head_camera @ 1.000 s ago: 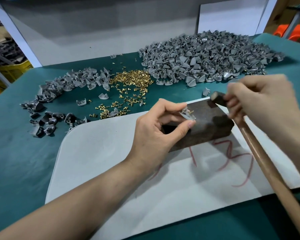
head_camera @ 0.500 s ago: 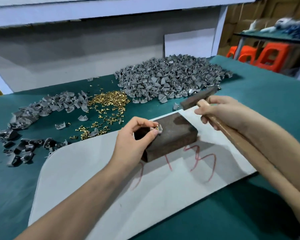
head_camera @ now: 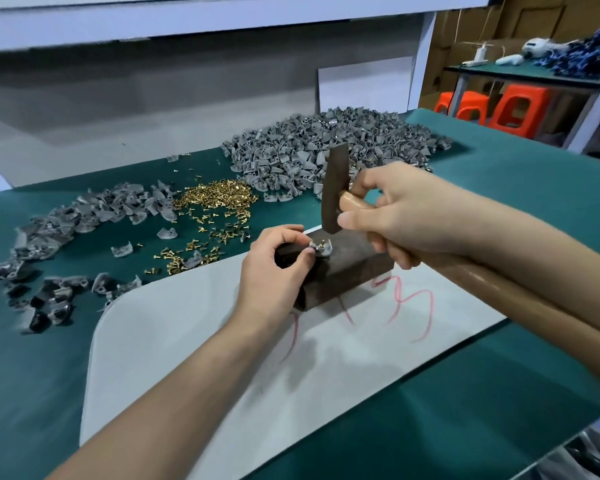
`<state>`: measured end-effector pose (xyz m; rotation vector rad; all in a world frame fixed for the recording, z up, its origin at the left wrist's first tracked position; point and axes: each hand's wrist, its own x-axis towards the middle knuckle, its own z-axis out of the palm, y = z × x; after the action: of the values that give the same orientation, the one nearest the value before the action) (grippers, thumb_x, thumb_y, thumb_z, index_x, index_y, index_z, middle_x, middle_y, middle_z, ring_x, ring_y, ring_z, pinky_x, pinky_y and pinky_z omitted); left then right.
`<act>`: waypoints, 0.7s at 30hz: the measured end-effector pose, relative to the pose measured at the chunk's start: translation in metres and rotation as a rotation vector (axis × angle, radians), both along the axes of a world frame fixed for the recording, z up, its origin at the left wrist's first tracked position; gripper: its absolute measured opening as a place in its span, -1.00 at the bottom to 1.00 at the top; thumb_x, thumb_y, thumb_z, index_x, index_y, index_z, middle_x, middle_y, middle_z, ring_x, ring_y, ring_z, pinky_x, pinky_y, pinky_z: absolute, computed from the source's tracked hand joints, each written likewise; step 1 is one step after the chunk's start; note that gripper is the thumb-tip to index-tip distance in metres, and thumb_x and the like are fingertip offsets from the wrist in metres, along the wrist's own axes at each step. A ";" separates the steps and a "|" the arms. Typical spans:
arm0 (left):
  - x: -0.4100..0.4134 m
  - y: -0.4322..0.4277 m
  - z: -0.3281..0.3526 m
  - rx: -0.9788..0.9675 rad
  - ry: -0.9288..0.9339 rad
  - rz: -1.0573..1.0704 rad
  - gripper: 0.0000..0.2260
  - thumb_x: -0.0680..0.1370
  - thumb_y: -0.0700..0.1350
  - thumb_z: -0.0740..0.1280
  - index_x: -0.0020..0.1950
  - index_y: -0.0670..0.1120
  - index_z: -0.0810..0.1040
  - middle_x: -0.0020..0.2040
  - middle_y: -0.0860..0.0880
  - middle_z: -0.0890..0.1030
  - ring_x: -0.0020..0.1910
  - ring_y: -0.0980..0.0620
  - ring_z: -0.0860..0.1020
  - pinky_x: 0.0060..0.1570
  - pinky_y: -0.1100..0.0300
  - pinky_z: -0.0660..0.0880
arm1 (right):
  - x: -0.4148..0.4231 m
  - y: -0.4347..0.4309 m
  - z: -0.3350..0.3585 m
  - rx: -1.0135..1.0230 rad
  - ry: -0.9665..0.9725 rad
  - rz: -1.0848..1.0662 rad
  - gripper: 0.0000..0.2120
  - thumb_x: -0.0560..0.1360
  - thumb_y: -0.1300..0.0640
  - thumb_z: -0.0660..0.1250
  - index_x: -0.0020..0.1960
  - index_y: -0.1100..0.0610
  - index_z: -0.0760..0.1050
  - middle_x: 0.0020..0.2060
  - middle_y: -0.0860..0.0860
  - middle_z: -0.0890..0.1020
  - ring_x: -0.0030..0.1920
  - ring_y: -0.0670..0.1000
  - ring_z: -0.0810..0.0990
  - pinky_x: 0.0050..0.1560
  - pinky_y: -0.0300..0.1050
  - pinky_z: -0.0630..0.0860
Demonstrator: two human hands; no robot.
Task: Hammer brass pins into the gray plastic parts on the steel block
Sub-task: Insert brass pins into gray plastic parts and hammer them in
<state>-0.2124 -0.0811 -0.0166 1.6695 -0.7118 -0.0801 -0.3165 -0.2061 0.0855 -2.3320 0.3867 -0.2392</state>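
On the steel block, my left hand pinches a gray part; my right hand grips the hammer just above.

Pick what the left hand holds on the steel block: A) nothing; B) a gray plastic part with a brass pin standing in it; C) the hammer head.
B: the left hand pinches the gray plastic part on the steel block, a brass pin sticking up from it.
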 end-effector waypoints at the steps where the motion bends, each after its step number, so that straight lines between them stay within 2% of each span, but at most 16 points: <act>1: 0.000 0.000 0.000 -0.002 0.005 -0.001 -0.78 0.47 -0.30 0.40 -0.22 0.02 0.55 0.07 0.04 0.58 0.09 0.19 0.51 0.03 0.51 0.32 | -0.001 0.001 0.001 -0.016 0.003 0.004 -0.76 0.58 0.07 0.23 -0.22 0.15 0.38 -0.64 0.00 0.48 -0.70 -0.03 0.40 -0.61 -0.25 0.35; 4: 0.001 0.001 -0.001 0.001 0.017 -0.010 -0.78 0.47 -0.29 0.41 -0.23 0.03 0.55 0.07 0.05 0.58 0.12 0.12 0.51 0.09 0.39 0.35 | -0.002 0.003 0.003 -0.043 -0.002 0.000 -0.57 0.61 0.05 0.16 -0.39 0.18 0.39 -0.72 -0.01 0.43 -0.72 -0.04 0.39 -0.59 -0.26 0.38; 7: 0.002 0.000 -0.001 0.009 0.013 -0.009 -0.78 0.46 -0.30 0.41 -0.23 0.03 0.55 0.06 0.04 0.58 0.13 0.10 0.51 0.12 0.34 0.36 | 0.000 0.004 0.000 -0.003 0.002 -0.018 -0.57 0.62 0.07 0.15 -0.39 0.19 0.42 -0.72 -0.02 0.43 -0.72 -0.04 0.38 -0.59 -0.29 0.36; 11: 0.003 0.000 -0.001 0.017 0.014 -0.010 -0.78 0.45 -0.29 0.42 -0.25 0.03 0.55 0.04 0.05 0.58 0.12 0.09 0.51 0.10 0.36 0.36 | 0.001 0.008 -0.006 0.040 0.047 -0.014 -0.57 0.63 0.08 0.14 -0.38 0.19 0.41 -0.73 -0.03 0.41 -0.72 -0.04 0.37 -0.46 -0.16 0.43; 15: 0.003 0.000 -0.002 0.012 0.021 -0.012 -0.77 0.46 -0.29 0.41 -0.25 0.04 0.54 0.03 0.08 0.57 0.12 0.10 0.51 0.10 0.34 0.37 | -0.001 0.008 0.003 0.005 0.024 -0.029 -0.60 0.62 0.07 0.15 -0.31 0.26 0.48 -0.68 -0.01 0.45 -0.71 -0.04 0.38 -0.58 -0.28 0.37; 17: 0.004 -0.001 -0.002 0.011 0.027 -0.011 -0.77 0.47 -0.29 0.40 -0.25 0.04 0.54 0.04 0.10 0.57 0.11 0.12 0.51 0.10 0.34 0.37 | -0.003 0.005 0.009 -0.013 -0.028 -0.050 -0.62 0.61 0.05 0.16 -0.25 0.25 0.52 -0.67 -0.02 0.45 -0.70 -0.04 0.40 -0.60 -0.29 0.37; 19: 0.004 -0.001 -0.002 0.013 0.020 -0.007 -0.77 0.47 -0.28 0.41 -0.26 0.04 0.54 0.04 0.10 0.57 0.09 0.17 0.51 0.07 0.40 0.36 | -0.001 0.006 0.007 -0.002 -0.054 -0.064 -0.64 0.61 0.05 0.16 -0.19 0.26 0.54 -0.65 -0.01 0.46 -0.70 -0.03 0.40 -0.62 -0.27 0.37; 21: 0.004 0.000 -0.002 -0.004 0.015 -0.013 -0.78 0.46 -0.30 0.42 -0.26 0.02 0.56 0.04 0.08 0.57 0.01 0.32 0.51 -0.01 0.52 0.32 | 0.003 0.011 -0.006 -0.004 0.006 -0.073 -0.64 0.61 0.06 0.15 -0.13 0.32 0.53 -0.59 0.05 0.48 -0.69 0.02 0.41 -0.60 -0.21 0.40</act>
<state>-0.2083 -0.0808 -0.0187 1.6588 -0.7112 -0.1007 -0.3135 -0.1952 0.0800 -2.3254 0.4751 -0.2678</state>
